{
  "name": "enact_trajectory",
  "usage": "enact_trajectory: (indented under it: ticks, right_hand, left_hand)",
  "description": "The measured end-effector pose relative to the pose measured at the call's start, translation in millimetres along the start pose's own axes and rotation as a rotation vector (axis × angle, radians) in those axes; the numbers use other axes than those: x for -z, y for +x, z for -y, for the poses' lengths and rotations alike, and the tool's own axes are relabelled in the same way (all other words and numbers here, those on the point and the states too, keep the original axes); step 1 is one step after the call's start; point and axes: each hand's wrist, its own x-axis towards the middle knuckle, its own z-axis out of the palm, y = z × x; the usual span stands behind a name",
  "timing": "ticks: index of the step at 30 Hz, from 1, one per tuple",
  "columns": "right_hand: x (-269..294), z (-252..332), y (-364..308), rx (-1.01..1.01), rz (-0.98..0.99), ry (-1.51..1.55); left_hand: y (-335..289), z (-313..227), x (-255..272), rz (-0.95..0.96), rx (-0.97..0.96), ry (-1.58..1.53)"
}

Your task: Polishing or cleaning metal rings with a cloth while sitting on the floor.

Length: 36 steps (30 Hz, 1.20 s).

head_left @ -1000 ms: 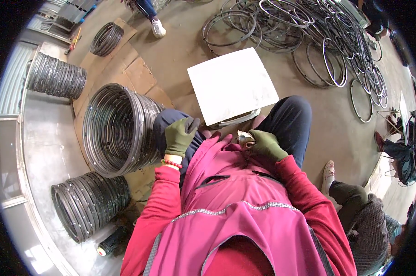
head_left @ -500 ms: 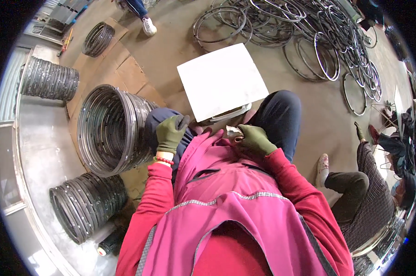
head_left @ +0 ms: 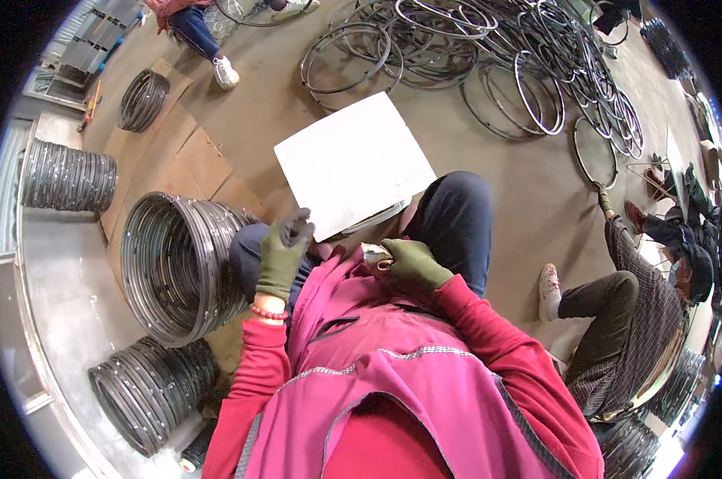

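My left hand [head_left: 282, 254], in an olive glove with grey fingertips, is raised above my left knee. Its fingers are bent and somewhat apart, with nothing visible in them. My right hand [head_left: 417, 263], also gloved, rests on my lap against the pink apron [head_left: 393, 335]. Its fingers close round a small whitish piece [head_left: 373, 254] whose kind I cannot make out. Just beyond my knees is a flat white board [head_left: 357, 164], on a support mostly hidden beneath it. Beside my left knee lies a big stack of dark wheel rims [head_left: 209, 267], its open end showing.
More rim stacks [head_left: 149, 391] stand along the left, near a flat cardboard sheet [head_left: 197, 164]. A tangled heap of rims [head_left: 488, 56] covers the far floor. At right, a seated co-worker [head_left: 648, 319] reaches to a rim [head_left: 576, 152]. Another person's shoe [head_left: 226, 73] shows far left.
My left hand has lifted slightly and its fingers have loosened. The right hand keeps its grip on my lap. The view has shifted, and the co-worker's hand now meets the rim at right.
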Motion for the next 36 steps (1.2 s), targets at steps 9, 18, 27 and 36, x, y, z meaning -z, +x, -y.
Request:
enact_trajectory:
  ticks: [9, 18, 27, 36]
  right_hand:
    - [3, 1, 5, 0.031, -0.055, 0.099]
    - [-3, -3, 8, 0.027, -0.023, -0.003]
    - [-1, -4, 10, 0.028, -0.021, 0.0]
    - [1, 1, 4, 0.007, -0.017, -0.004]
  left_hand:
    - [5, -237, -9, 1.218, -0.731, -0.59]
    - [-70, -272, -54, 1.248, -0.535, -1.413]
    - [-102, -279, -75, 0.772, -0.699, -1.672]
    - [-48, -259, -66, 0.927, -0.941, -1.31]
